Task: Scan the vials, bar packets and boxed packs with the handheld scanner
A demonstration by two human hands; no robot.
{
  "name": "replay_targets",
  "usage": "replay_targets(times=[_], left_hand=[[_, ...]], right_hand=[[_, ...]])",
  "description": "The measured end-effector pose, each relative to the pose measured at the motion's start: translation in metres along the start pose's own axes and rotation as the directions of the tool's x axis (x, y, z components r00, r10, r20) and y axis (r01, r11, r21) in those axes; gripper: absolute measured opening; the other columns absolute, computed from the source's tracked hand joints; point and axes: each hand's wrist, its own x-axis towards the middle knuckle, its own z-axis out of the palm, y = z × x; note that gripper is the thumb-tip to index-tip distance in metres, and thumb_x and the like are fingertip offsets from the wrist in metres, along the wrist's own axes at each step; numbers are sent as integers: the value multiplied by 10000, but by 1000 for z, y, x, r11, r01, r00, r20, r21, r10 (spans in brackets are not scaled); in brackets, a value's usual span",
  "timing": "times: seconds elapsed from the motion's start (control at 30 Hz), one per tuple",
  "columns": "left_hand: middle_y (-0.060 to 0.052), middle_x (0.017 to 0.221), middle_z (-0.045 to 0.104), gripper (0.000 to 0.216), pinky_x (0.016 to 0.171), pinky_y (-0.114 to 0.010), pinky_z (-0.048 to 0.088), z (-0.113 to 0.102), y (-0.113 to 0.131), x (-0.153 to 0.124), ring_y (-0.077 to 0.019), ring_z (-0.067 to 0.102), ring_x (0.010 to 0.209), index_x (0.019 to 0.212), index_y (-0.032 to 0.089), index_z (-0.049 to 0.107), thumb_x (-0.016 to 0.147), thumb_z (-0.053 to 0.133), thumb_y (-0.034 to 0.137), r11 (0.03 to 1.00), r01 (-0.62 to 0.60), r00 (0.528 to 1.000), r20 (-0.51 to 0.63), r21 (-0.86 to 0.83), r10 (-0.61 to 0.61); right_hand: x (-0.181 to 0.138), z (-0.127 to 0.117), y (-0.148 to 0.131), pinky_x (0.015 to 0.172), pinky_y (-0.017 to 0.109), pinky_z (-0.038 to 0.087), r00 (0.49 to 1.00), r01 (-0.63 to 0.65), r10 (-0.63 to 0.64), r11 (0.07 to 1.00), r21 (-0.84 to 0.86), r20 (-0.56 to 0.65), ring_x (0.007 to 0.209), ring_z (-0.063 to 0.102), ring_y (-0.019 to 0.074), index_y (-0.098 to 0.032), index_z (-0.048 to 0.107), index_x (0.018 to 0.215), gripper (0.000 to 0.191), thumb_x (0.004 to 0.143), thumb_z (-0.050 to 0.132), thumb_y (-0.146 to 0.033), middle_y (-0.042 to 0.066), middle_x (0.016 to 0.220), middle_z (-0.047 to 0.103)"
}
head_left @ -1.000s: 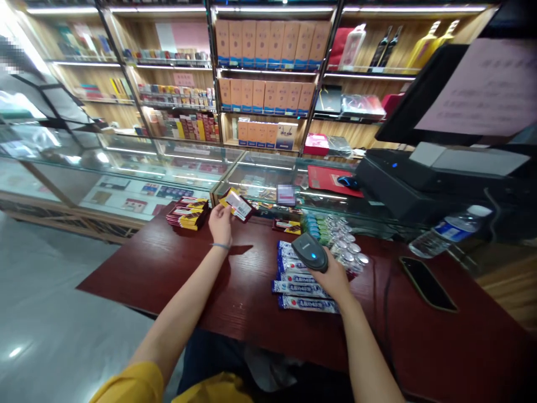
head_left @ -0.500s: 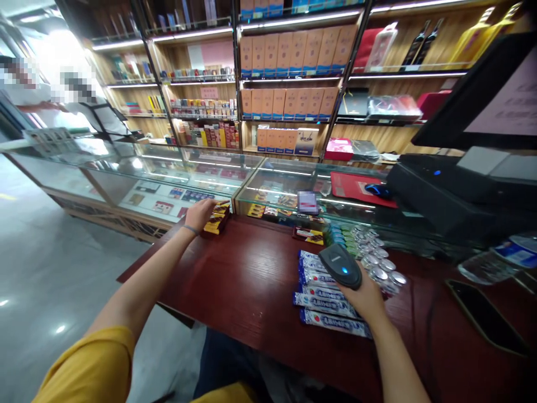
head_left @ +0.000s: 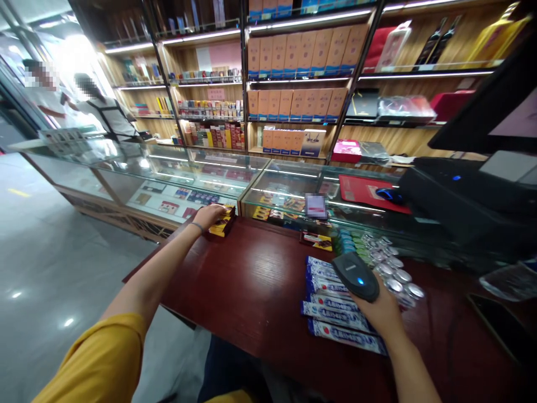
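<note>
My left hand [head_left: 208, 216] reaches to the far left of the dark red wooden counter [head_left: 235, 280]. Its fingers curl over the top of a small stack of yellow-and-brown chocolate bars [head_left: 218, 228]; some fingertips are hidden. In my right hand [head_left: 384, 308] is a black barcode scanner [head_left: 356, 274] with a blue light on, its handle hidden by the hand. Below the scanner lies a row of blue-and-white stick packs [head_left: 331, 307] with strawberry prints. A single chocolate bar [head_left: 316, 240] lies beyond the scanner, apart from the stack.
Several clear-lidded small containers [head_left: 394, 263] stand right of the scanner. A phone [head_left: 499, 322] lies near the right edge. Past the counter runs a glass display case [head_left: 201, 173]. A black till [head_left: 453, 196] stands at right. Two people [head_left: 103, 115] are at the far left.
The view has shifted slightly, so most things sit a little further right. My left hand stays at the chocolate stack, and my right hand still holds the barcode scanner above the stick packs.
</note>
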Motion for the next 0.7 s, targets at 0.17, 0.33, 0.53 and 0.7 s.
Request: replay_targets(times=[0.17,0.33,0.53,0.7], left_hand=[[-84,949,766,143,835,-303,509,2,-2,1,-260,699,905,828,313,786,698,802,256,991,-7,1000,-24,-137,4],[-79,831,752,129,891,-334,510,2,6,2,-272,693,877,760,289,779,682,778,186,971,58,995,-68,-233,-76],[-96,952,756,150,1041,-409,476,19,39,4,-294,674,974,828,255,778,769,664,178,971,18,971,-229,-240,-74],[-92,1073,728,222,1127,-431,446,51,106,5,-293,651,1113,1009,250,765,800,715,195,905,-130,958,-288,-406,8]], right_hand=[[-1,-1,-2,744,359,574,1000,-14,14,1000,-9,-7,818,752,290,-261,631,1190,513,724,692,-467,35,814,773],[0,0,1,789,368,582,1000,-19,19,1000,4,-7,868,753,290,-240,626,1229,571,717,709,-481,50,864,780],[6,-4,10,881,445,581,999,-24,25,999,36,-23,996,742,321,-209,616,1301,663,706,721,-481,109,1072,786],[7,-11,6,890,446,587,997,-44,48,996,81,-53,1024,738,323,-178,580,1357,722,702,733,-440,129,1103,783]])
